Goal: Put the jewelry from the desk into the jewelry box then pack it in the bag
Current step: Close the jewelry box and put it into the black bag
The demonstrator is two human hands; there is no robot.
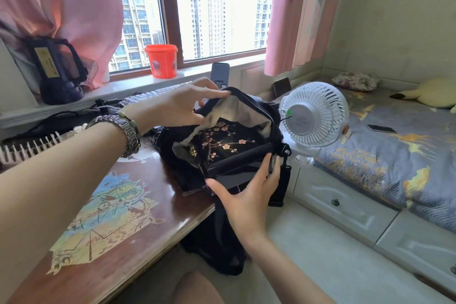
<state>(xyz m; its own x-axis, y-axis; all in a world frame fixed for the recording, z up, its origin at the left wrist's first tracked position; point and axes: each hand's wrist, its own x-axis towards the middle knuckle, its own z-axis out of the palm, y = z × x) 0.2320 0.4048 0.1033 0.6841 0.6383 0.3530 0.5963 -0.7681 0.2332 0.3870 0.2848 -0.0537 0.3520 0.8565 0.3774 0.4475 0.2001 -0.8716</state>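
- I am looking down over a desk (128,207) at my two bare hands working on one dark bag (249,111), which is sitting at the desk's right edge, partly hanging over it.
- My left hand (177,103) is pinching the bag's upper rim between thumb and fingers and lifting it, I judge to be keeping the mouth wide so the box can slide in.
- My right hand (249,195) is spread open and flat, fingers pressing against the near side of the box (222,143), not wrapping around it; this looks like a push rather than a carry.
- The box, black with pink blossom painting on its lid, is lying closed and mostly inside the bag's mouth, its near edge showing just outside the pale lining.
- I am seeing no loose jewelry on the desk, so I judge the filling step to be done and the packing nearly finished.
- One strap (222,229) is dangling off the desk below my right hand.
- Counting: one box, one bag, two hands, two bracelets (125,131) on my left wrist.
- Nearby: one white fan (313,116) just beside the bag, one orange tub (161,60) on the sill, one phone (381,128) on the bed.
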